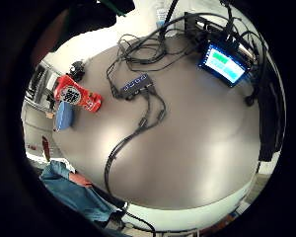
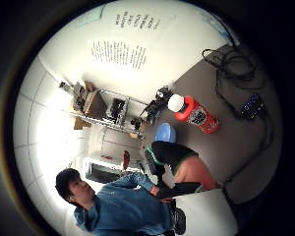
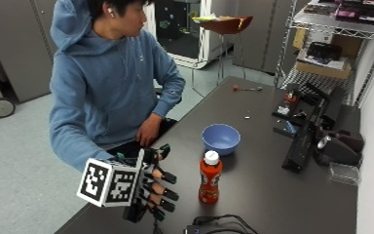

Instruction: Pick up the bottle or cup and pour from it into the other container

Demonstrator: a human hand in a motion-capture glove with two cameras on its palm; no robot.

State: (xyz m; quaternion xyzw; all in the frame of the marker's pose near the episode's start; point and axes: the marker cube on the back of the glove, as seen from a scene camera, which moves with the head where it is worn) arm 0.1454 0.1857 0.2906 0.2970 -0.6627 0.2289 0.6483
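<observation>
A: Gloved right hand [image 3: 149, 187] is nearest the camera, lower left of the outside view, hovering at the table [image 3: 265, 195] edge. Fingers are spread and only a little bent, holding nothing.

B: And the bottle [image 3: 210, 177]? Where is it?

A: Orange-red bottle w/ white cap, upright on the dark table, lower centre, just beside the hand but apart from it. Blue bowl [image 3: 221, 138] stands behind it, toward centre of the frame, near but not touching.

B: Why so placed, do you think?

A: My guess: bottle and bowl are kept close so the pour needs only a short lift and tilt. Hand is level w/ the bottle body, so it seems to be in approach, grasp not yet made. Other hand [image 3: 149, 129] is bare and rests by the person's lap, off the table.

B: What is hard to see?

A: Cap looks on, but if it is sealed I cannot tell. Liquid level is hidden by the label. Bowl inside shows no content I can make out. Thumb is behind the glove's parts. In the little-finger palm view the bottle [image 1: 78, 94] covers most of the bowl [image 1: 64, 116]. Tablet stand [image 3: 302, 144] is seen edge-on, right of centre; cables [image 3: 216, 224] are cut off at the bottom edge.
</observation>
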